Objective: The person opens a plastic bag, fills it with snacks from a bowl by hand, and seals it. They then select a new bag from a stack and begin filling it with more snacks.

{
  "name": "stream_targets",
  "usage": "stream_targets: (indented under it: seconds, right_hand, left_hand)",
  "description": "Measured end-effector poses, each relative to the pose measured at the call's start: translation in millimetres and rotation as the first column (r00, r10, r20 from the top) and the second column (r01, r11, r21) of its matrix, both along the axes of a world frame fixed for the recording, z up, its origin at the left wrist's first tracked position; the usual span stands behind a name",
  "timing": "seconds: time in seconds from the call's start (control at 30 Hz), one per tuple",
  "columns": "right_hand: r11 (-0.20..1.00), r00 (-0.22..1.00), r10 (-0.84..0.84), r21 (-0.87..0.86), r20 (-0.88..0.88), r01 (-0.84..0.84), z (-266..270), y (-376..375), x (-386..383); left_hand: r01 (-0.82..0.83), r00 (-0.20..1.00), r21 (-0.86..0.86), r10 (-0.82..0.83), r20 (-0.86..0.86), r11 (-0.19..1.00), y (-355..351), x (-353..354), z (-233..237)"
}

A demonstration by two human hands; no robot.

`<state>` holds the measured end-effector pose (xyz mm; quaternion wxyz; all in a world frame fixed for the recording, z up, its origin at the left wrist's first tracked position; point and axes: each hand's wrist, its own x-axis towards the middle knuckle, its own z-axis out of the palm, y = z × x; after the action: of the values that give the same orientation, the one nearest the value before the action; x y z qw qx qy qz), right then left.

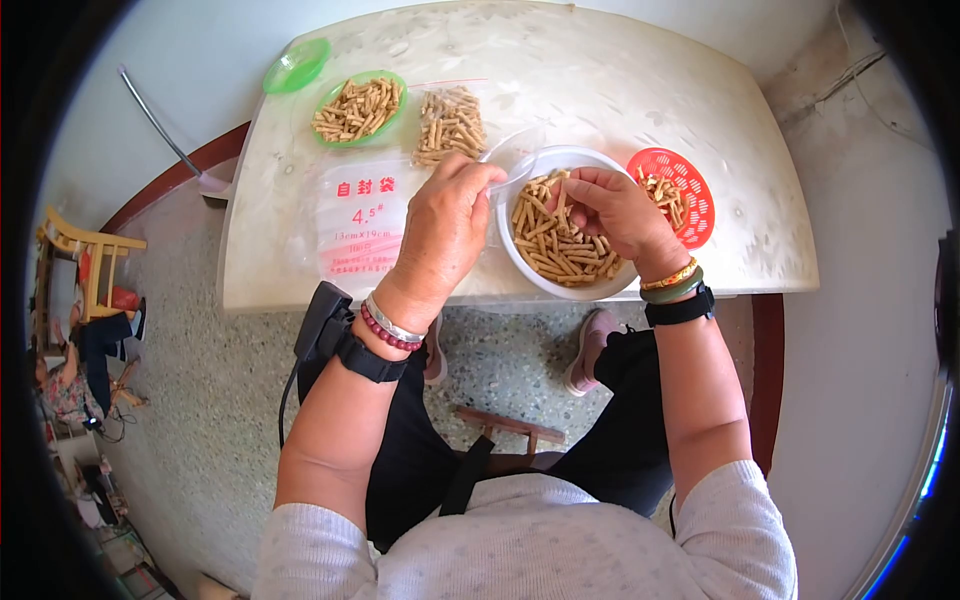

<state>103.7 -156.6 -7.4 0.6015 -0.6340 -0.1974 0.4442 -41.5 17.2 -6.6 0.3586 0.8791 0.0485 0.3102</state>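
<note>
My left hand is closed, its thumb and fingers pinching the edge of a clear plastic bag above the table. Over the white bowl, my right hand pinches a short tan stick between thumb and fingertips. Many similar tan sticks fill the bowl below it. Left of the bowl lies a clear bag packed with sticks, just beyond my left hand. A stack of flat zip bags with red print lies by my left wrist.
A red perforated basket with a few sticks stands right of the bowl. At the back left are a green plate of sticks and a green dish. Another person sits far left near a wooden chair.
</note>
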Motion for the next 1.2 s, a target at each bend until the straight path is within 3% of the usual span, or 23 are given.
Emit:
stream_targets:
  seconds: [0.2,0.27,0.33,0.4,0.47,0.63,0.73,0.9,0.93,0.97,1.03,1.2]
  right_hand:
    - [0.989,0.996,0.056,0.140,-0.077,-0.044,3.7,-1.4,-12.4]
    - [0.987,0.997,0.070,0.149,-0.043,-0.063,6.3,-0.2,-19.7]
    - [0.984,0.996,0.084,0.159,-0.011,-0.081,5.8,3.1,-27.1]
    - [0.984,0.984,0.072,0.150,0.163,-0.097,0.8,7.3,-33.1]
    - [0.980,0.982,0.061,0.178,0.181,-0.093,-3.6,10.1,-35.8]
    - [0.995,0.875,0.001,0.085,0.485,-0.048,-3.6,13.4,-40.4]
    - [0.998,0.831,0.007,0.045,0.556,-0.039,-2.4,12.6,-42.3]
    - [0.983,0.913,-0.077,0.185,0.400,0.002,6.3,9.3,-45.7]
    - [0.979,0.940,-0.108,0.197,0.325,0.044,7.7,7.5,-44.9]
    - [0.979,0.940,-0.107,0.197,0.325,0.043,8.0,5.9,-43.2]
    - [0.993,0.932,-0.074,0.112,0.354,0.036,7.8,3.4,-39.5]
    - [0.991,0.918,-0.060,0.130,0.393,0.010,3.3,6.7,-42.0]
  left_hand:
    - [0.014,0.998,-0.053,-0.018,-0.067,0.998,-1.3,-0.6,0.4]
    - [0.078,0.997,-0.220,-0.077,0.014,0.972,-1.4,2.3,-2.1]
    - [0.080,0.997,-0.244,-0.074,0.033,0.967,-3.9,2.3,1.2]
    - [0.084,0.996,-0.266,-0.073,0.051,0.960,-4.2,2.0,3.2]
    - [0.157,0.987,-0.273,-0.161,0.008,0.949,-2.7,1.2,2.4]
    - [0.110,0.992,-0.181,-0.119,-0.039,0.977,-4.5,-0.9,1.7]
    - [0.090,0.994,-0.164,-0.098,-0.040,0.982,-2.6,0.6,-3.2]
    - [0.096,0.992,-0.175,-0.079,0.102,0.980,1.0,5.8,-10.6]
    - [0.098,0.994,-0.269,-0.083,0.068,0.958,1.9,5.3,-9.1]
    - [0.096,0.995,-0.361,-0.090,0.034,0.928,3.0,4.5,-7.8]
    - [0.094,0.996,-0.377,-0.085,0.041,0.921,4.4,3.5,-7.0]
    - [0.096,0.995,-0.383,-0.083,0.051,0.919,3.7,4.1,-8.0]
